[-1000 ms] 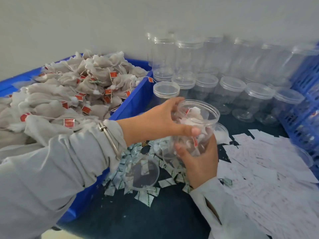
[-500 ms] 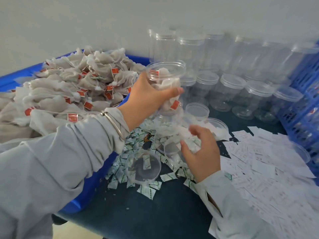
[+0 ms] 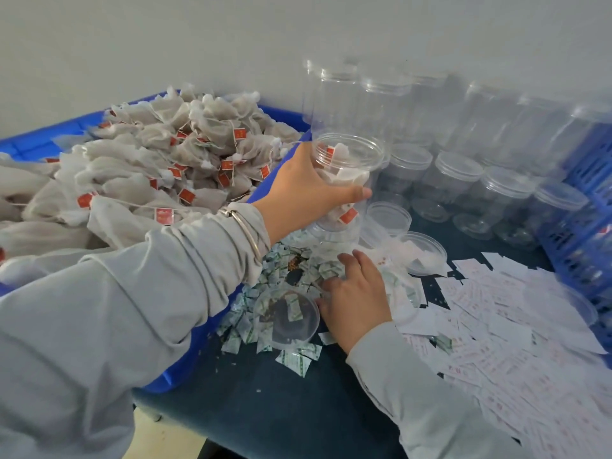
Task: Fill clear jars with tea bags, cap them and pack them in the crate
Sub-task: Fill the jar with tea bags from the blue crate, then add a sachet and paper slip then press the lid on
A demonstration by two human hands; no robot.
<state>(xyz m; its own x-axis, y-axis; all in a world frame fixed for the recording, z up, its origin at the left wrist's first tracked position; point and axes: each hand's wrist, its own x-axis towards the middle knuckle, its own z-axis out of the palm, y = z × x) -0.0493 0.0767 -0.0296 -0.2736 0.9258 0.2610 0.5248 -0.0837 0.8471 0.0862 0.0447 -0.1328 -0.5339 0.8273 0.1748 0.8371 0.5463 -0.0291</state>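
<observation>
Left hand (image 3: 299,190) grips uncapped jar (image 3: 344,180), partly filled with tea bags, mid-tabletop | right hand (image 3: 356,294) fingers loosely curled on sachets (image 3: 291,276), grasp unclear | capping, crate packing remain

Nothing legible anywhere. Pale marks on the red tags (image 3: 164,215) of the tea bags (image 3: 139,167), too small to read. Faint reddish print on the white slips (image 3: 516,329) and green print on the sachets (image 3: 298,356), both blurred beyond reading.
</observation>
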